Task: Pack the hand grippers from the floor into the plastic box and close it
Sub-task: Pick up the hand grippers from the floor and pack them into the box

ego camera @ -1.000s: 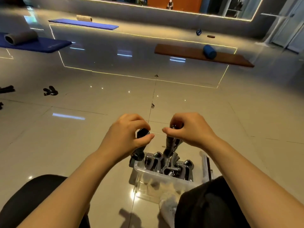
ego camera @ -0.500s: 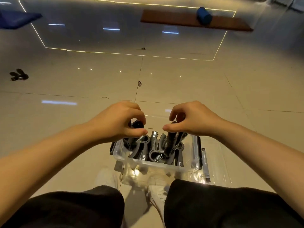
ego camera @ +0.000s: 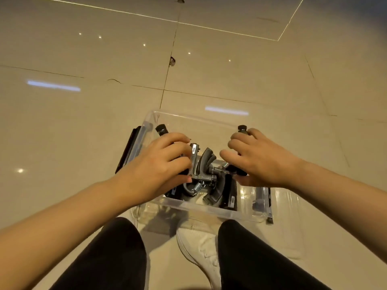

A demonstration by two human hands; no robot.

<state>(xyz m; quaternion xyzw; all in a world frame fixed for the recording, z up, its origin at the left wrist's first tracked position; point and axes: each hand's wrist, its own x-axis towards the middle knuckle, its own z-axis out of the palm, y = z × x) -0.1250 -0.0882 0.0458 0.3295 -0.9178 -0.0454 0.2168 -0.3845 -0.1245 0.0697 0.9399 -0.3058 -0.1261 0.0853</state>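
Two hands: both reach down into one box.
Floor (ego camera: 83, 126): glossy beige tiles under everything.
Plastic box (ego camera: 194, 120): clear, open-topped, standing on the floor just ahead of a white shoe (ego camera: 201, 248).
Hand grippers (ego camera: 206, 174): black and metal, piled inside the box.
Left hand (ego camera: 159, 166): fingers curled round one gripper's black handle (ego camera: 161, 129).
Right hand (ego camera: 259, 160): fingers curled round another gripper's handle (ego camera: 242, 129).

Both hands (ego camera: 156, 164) (ego camera: 259, 160) grip hand grippers (ego camera: 206, 164) inside plastic box (ego camera: 194, 119).
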